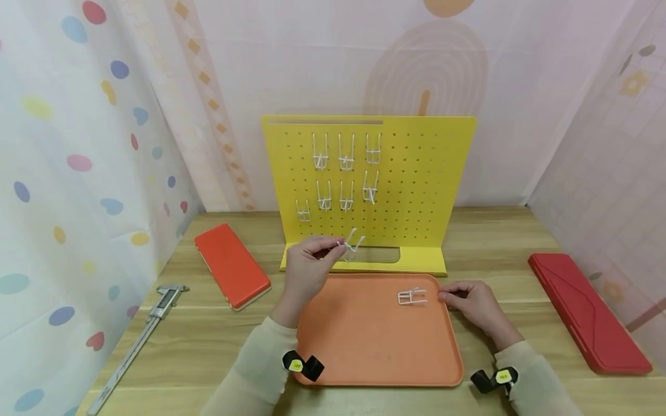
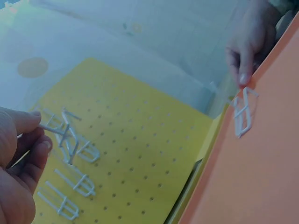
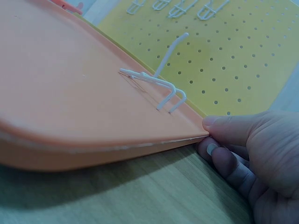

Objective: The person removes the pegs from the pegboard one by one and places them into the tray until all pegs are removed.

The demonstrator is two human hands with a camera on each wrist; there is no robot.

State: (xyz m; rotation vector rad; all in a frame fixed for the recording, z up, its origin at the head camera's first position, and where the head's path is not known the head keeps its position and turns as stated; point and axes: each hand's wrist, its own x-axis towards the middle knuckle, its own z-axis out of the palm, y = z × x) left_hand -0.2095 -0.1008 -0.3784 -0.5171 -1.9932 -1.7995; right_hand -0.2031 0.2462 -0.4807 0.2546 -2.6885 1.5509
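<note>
My left hand (image 1: 307, 268) pinches a white wire pegboard hook (image 1: 354, 244) between thumb and fingers, in front of the lower part of the yellow pegboard (image 1: 411, 219). In the left wrist view that hook (image 2: 70, 137) has its prongs pointing away from the fingertips. Several similar hooks (image 1: 346, 156) hang on the board's left and middle. With thumb above and fingers below, my right hand (image 1: 476, 306) grips the far right corner of the orange tray (image 1: 374, 352). One more white hook (image 3: 152, 78) lies on the tray close to that corner.
To the left on the wooden table lie an orange-red case (image 1: 231, 266) and a digital caliper (image 1: 151, 326). A long red case (image 1: 588, 312) rests at the right. Patterned curtains (image 1: 312, 58) stand behind and on both sides.
</note>
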